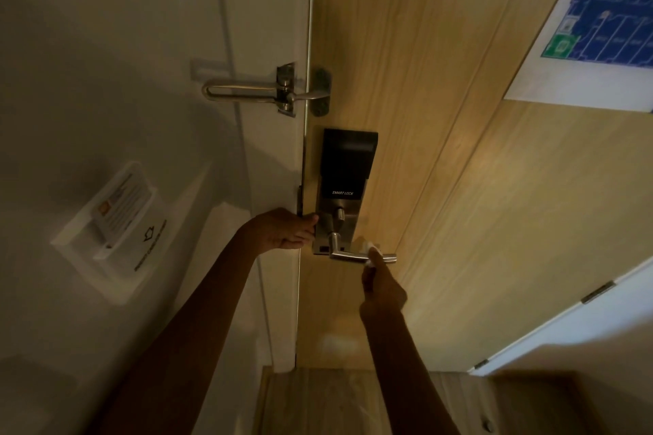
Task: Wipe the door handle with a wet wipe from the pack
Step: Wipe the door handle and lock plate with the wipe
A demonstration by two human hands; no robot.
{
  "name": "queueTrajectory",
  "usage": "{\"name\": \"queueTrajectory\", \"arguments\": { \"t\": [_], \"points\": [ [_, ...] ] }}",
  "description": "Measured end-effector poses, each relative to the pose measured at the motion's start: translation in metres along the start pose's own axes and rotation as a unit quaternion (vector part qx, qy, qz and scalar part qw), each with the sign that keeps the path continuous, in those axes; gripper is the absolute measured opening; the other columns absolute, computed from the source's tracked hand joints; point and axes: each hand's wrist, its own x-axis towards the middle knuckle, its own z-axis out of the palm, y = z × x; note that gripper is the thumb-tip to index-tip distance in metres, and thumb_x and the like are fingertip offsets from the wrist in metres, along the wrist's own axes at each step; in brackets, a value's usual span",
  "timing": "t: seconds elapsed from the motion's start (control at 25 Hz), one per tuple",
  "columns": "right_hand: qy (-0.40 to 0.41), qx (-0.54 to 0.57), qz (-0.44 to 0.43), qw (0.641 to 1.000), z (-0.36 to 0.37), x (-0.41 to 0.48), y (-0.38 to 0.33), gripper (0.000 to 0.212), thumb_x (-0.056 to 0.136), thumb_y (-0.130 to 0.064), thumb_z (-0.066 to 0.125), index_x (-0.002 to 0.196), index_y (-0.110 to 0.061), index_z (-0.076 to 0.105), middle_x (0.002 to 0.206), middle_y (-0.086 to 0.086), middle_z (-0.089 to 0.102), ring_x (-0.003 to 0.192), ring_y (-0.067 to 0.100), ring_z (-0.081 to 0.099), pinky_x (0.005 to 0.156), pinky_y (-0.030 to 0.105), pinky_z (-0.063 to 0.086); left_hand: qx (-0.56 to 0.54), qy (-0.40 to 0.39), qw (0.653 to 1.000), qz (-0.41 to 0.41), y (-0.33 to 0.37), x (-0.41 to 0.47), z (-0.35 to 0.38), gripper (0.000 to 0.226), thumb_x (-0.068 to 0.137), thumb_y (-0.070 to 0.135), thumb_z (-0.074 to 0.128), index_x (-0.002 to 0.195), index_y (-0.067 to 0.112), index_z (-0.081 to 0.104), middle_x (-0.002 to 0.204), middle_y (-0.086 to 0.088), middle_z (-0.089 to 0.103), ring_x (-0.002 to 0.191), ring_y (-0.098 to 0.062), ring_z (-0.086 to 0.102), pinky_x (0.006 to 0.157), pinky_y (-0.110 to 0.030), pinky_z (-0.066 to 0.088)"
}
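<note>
A metal lever door handle (348, 255) sticks out to the right from a smart lock plate (344, 184) on the wooden door (424, 116). My right hand (383, 288) is closed around a white wet wipe (374, 251) and presses it on the handle near its outer end. My left hand (288, 229) rests flat against the door edge beside the lock, fingers together, holding nothing. The wipe pack is not in view.
A swing-bar door guard (263, 90) spans the door frame above the lock. A key-card holder (109, 226) is set in the white wall at left. An evacuation plan (607, 11) hangs on the door at upper right. A second white door with hinges (597, 291) stands at right.
</note>
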Motion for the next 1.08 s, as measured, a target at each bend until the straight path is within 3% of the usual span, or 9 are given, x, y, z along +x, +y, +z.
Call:
{"name": "queueTrajectory", "arguments": {
  "t": [0.16,0.4,0.6,0.68,0.76,0.88,0.96,1.08],
  "points": [
    [-0.031,0.031,-0.011,0.999,-0.012,0.010,-0.003,0.042,0.070,-0.022,0.083,0.103,-0.003,0.067,0.100,0.013,0.071,0.087,0.020,0.067,0.079,0.031,0.054,-0.006,0.005,1.000,0.001,-0.001,0.000,0.000,0.051,0.088,0.036,0.062,0.121,-0.003,0.058,0.125,-0.021,0.063,0.115,-0.024,0.062,0.096,-0.030,0.050],
    [-0.156,-0.035,0.035,0.987,0.011,-0.014,0.019,0.030,0.080,-0.024,0.074,0.105,-0.010,0.066,0.104,0.020,0.067,0.086,0.015,0.065,0.073,0.025,0.055,-0.013,0.007,1.000,-0.006,0.000,0.002,0.002,0.055,0.088,0.038,0.062,0.125,-0.002,0.057,0.125,-0.019,0.063,0.115,-0.023,0.062,0.092,-0.028,0.051],
    [-0.136,0.031,0.044,0.989,-0.014,-0.001,-0.013,0.029,0.085,-0.023,0.069,0.105,-0.003,0.064,0.098,0.009,0.066,0.083,0.013,0.063,0.055,0.016,0.054,0.020,0.012,1.000,0.012,-0.004,0.005,0.001,0.065,0.081,0.054,0.061,0.120,0.000,0.061,0.122,-0.017,0.065,0.109,-0.019,0.065,0.092,-0.028,0.053],
    [-0.091,0.081,0.015,0.992,-0.021,0.008,-0.024,0.031,0.080,-0.020,0.074,0.103,0.000,0.065,0.100,0.015,0.068,0.084,0.018,0.066,0.059,0.023,0.057,0.031,0.015,0.999,0.018,-0.005,0.005,0.001,0.073,0.077,0.062,0.060,0.119,0.001,0.060,0.121,-0.015,0.066,0.103,-0.016,0.066,0.085,-0.024,0.055],
    [-0.054,0.057,-0.004,0.997,-0.017,0.010,-0.020,0.026,0.077,-0.021,0.077,0.091,-0.003,0.066,0.095,0.016,0.069,0.082,0.021,0.067,0.068,0.031,0.058,0.035,0.018,0.999,0.025,-0.003,0.003,0.002,0.079,0.072,0.067,0.059,0.117,0.003,0.061,0.120,-0.015,0.066,0.097,-0.013,0.067,0.079,-0.021,0.056],
    [-0.099,0.018,0.006,0.995,-0.011,0.006,-0.010,0.024,0.078,-0.022,0.076,0.089,-0.003,0.065,0.094,0.015,0.068,0.089,0.024,0.065,0.083,0.036,0.054,0.037,0.011,0.999,0.029,-0.001,0.001,0.004,0.075,0.070,0.068,0.055,0.112,0.007,0.063,0.119,-0.015,0.067,0.090,-0.009,0.068,0.076,-0.018,0.056],
    [-0.119,0.022,-0.006,0.993,-0.015,0.003,-0.017,0.020,0.079,-0.016,0.075,0.092,-0.003,0.067,0.096,0.015,0.068,0.091,0.024,0.064,0.083,0.035,0.054,0.044,0.012,0.998,0.031,0.000,-0.001,0.005,0.079,0.071,0.069,0.053,0.115,0.004,0.061,0.120,-0.016,0.066,0.092,-0.010,0.068,0.077,-0.019,0.056],
    [-0.050,-0.019,-0.095,0.994,-0.024,0.011,-0.026,0.019,0.078,-0.015,0.077,0.091,-0.002,0.071,0.087,0.012,0.070,0.082,0.021,0.066,0.070,0.029,0.053,0.049,0.015,0.998,0.028,0.000,-0.001,0.005,0.084,0.072,0.069,0.052,0.120,0.000,0.059,0.123,-0.018,0.064,0.104,-0.017,0.067,0.083,-0.022,0.056]
  ]
}}
